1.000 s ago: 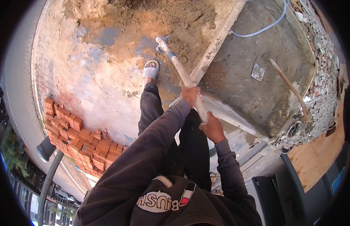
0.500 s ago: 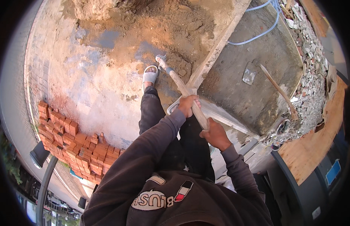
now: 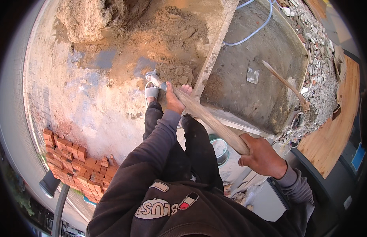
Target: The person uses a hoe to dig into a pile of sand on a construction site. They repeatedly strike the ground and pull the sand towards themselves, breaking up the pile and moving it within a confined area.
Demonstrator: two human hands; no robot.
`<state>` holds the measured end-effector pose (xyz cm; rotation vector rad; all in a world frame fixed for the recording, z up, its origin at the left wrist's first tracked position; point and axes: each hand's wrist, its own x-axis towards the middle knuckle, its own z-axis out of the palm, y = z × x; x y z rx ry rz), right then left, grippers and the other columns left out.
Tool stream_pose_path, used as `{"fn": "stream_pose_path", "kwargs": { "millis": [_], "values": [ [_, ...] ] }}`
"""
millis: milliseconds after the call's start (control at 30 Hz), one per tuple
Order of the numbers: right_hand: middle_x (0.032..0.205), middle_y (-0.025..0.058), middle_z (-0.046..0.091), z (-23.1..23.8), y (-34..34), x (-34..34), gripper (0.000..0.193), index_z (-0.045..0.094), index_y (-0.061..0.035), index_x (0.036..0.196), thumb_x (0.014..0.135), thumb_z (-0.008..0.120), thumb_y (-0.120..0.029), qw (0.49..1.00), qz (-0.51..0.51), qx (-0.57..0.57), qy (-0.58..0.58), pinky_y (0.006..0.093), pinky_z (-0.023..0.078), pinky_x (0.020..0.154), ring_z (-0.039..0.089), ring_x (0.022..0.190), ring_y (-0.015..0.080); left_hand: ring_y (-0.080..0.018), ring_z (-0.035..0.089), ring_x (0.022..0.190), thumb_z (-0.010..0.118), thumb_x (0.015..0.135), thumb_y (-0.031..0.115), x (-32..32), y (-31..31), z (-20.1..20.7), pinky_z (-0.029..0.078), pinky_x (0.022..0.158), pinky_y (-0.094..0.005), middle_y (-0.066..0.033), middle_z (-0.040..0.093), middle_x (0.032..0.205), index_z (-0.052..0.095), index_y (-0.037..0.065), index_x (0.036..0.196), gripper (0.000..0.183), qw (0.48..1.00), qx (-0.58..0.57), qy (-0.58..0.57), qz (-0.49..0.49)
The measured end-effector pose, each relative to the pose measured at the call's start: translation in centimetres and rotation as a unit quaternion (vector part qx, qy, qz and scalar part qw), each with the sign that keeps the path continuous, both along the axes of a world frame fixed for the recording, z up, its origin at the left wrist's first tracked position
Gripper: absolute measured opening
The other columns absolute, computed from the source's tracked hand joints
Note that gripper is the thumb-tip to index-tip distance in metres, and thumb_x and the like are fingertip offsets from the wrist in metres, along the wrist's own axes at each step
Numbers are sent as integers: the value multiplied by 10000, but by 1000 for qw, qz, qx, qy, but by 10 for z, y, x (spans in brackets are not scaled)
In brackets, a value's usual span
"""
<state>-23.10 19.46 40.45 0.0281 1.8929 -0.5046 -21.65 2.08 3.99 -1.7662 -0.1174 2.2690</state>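
- Head view: grasping handle (image 3: 211, 119) at near right end with right hand (image 3: 264, 157)
- Grasping it farther left with left hand (image 3: 175, 100)
- With bricks (image 3: 75, 162) stacked at near left

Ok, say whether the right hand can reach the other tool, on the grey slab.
Probably not: the right hand is gripping a wooden handle, and the other tool looks well beyond it.

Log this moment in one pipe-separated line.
Left hand: touching wooden handle, toward its far end | right hand: closed around the handle's near end | left side: stacked red bricks | right side: tan board
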Motion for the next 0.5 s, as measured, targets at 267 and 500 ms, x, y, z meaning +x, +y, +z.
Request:
{"fn": "stream_pose_path", "kwargs": {
  "millis": [267,500],
  "values": [
    [759,209,631,70,96,72,508,543,-4,1155,684,721,-70,979,-197,-29,-38,375,515,663,678,698,333,-153,523,633,717,897,233,-8,34,73,497,636,-331,-15,530,696,526,118,837,231,976,7,185,-110],
    [708,84,602,65,206,257,389,605,-14,1017,643,715,-21,930,-359,38,69,278,489,643,563,654,112,-210,560,722,698,887,145,46,159,165,509,739,-399,-37,560,755,560,94,895,148,946,35,170,-273]
  ]
}}
